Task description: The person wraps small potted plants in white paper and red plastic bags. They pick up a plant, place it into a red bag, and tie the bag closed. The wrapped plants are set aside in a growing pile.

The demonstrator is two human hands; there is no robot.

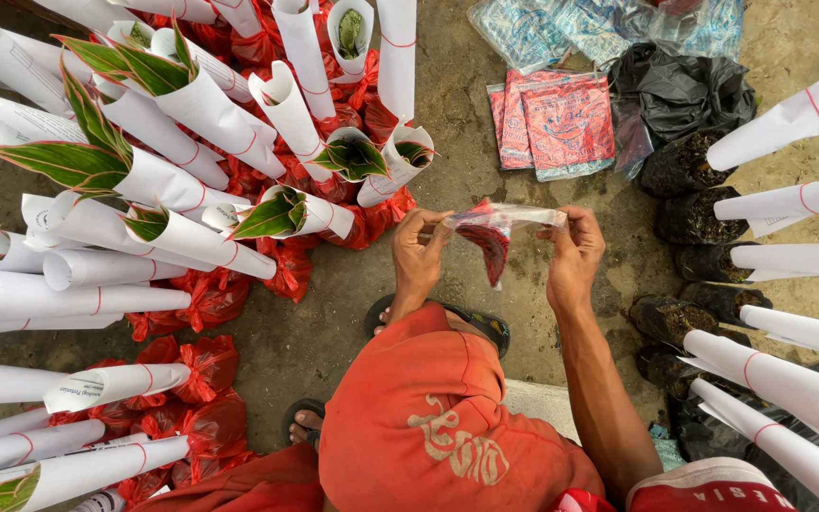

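1. My left hand sits just left of frame centre, fingers pinched shut on the left end of a small clear-and-red plastic bag.
2. My right hand sits just right of centre, thumb and fingers likewise clamped on the bag's right end.
3. The bag is stretched between both hands. Its top edge, the long axis, runs left to right across the frame; the red lower part hangs down toward my knee. Both hands are equally near, each already in contact with one end.
4. Directly above the bag, at upper centre, a flat stack of red printed bags lies on the concrete floor, well apart from my hands.
5. To the right of that stack I see a crumpled black plastic bag, and below it a column of dark soil-filled pots along the right edge.
6. White paper-wrapped plants with red-bagged roots fill the upper left and lower left of the frame; more white wraps enter from the right.
7. A sandalled foot rests just below the hands.
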